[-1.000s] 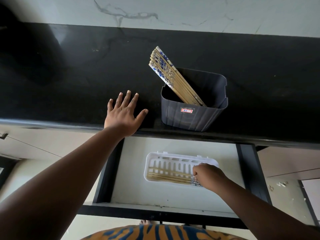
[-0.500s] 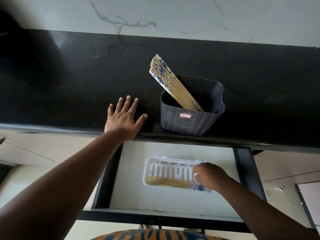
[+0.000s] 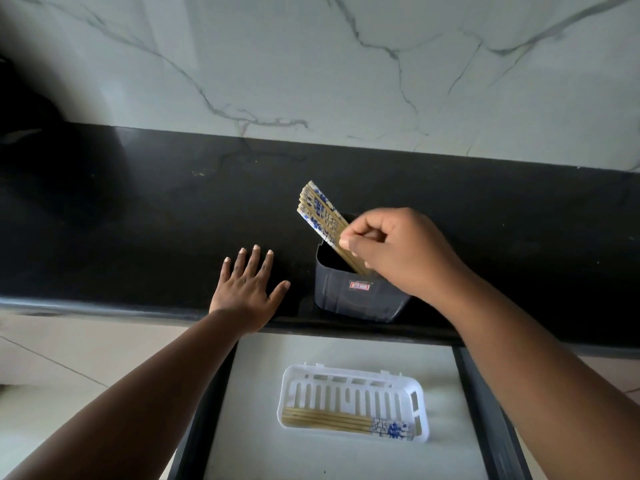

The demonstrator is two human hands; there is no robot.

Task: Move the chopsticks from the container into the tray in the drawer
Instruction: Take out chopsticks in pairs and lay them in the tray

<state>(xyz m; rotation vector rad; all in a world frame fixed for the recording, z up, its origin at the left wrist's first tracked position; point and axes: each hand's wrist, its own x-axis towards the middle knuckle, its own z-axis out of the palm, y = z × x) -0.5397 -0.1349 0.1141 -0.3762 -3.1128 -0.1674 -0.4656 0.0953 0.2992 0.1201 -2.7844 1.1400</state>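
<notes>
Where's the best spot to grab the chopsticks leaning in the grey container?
Probably pinch the bare wooden shafts just above the grey container rim, coming from the right, as the right hand does. The chopsticks lean up and left with their patterned ends fanned out, so the mid-shafts sit bunched and reachable.
</notes>
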